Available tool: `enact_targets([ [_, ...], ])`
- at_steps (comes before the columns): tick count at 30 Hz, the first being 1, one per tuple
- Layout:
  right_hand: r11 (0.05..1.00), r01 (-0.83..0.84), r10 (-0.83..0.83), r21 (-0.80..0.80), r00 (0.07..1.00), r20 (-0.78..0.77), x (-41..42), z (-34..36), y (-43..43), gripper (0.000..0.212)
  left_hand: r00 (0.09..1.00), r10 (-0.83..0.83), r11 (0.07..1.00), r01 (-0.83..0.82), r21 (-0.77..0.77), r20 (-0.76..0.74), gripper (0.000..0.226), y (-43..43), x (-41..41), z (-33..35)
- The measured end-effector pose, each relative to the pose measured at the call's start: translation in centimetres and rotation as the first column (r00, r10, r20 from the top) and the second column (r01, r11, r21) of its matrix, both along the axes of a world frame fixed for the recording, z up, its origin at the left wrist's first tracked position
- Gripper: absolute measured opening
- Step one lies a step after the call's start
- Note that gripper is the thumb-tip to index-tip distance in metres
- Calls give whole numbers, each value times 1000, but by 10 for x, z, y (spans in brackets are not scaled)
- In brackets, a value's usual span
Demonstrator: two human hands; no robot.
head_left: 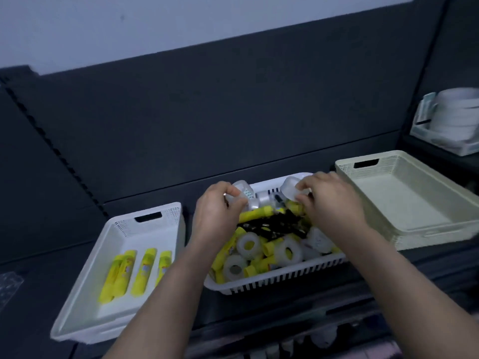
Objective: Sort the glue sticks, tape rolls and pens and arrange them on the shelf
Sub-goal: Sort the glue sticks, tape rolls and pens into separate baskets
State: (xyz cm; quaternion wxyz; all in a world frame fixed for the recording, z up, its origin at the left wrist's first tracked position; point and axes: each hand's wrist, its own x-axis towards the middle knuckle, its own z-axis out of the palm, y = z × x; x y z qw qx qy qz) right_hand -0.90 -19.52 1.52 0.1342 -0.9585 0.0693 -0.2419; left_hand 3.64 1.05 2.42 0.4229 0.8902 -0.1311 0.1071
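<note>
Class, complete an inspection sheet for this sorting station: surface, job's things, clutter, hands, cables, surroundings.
Surface: dark shelf carrying three baskets side by side.
Job's things: middle basket holds mixed tape rolls, loose glue sticks and black pens; left basket holds sorted glue sticks lying side by side; cream basket shows nothing inside.
Clutter: crinkled clear plastic at the shelf's left edge.
Hands: left hand grips a tape roll; right hand grips a second tape roll, both over the middle basket's far end.
Cables: nothing seen.
Surroundings: dark back panel, pale wall above; white stack on the neighbouring shelf, right.

Dim bluish light, soft wide-angle blur.
</note>
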Motion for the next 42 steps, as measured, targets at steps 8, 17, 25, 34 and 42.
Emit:
enact_targets([
  [8, 896, 367, -421, -252, 882, -213, -42, -11, -137, 23, 935, -353, 927, 355, 122, -39, 6, -144, -16, -2],
  [17, 954, 253, -299, -162, 760, -577, -38, -29, -227, 25, 911, -390, 845, 412, 340, -136, 6, -276, -16, -20],
  [25, 985, 130, -161, -115, 930, -330, -48, -28, -271, 26, 946, -300, 640, 292, 711, -120, 15, -336, 7, -53],
  [34, 995, -69, 57, -74, 987, -151, -14, -19, -225, 25, 987, -163, 852, 139, 505, 5, 22, -282, -1, -18],
  [42, 932, -361, 353, -31, 925, -142, 15, -15, -114, 23, 972, 233, 858, -195, 476, -21, 16, -128, -1, -4],
])
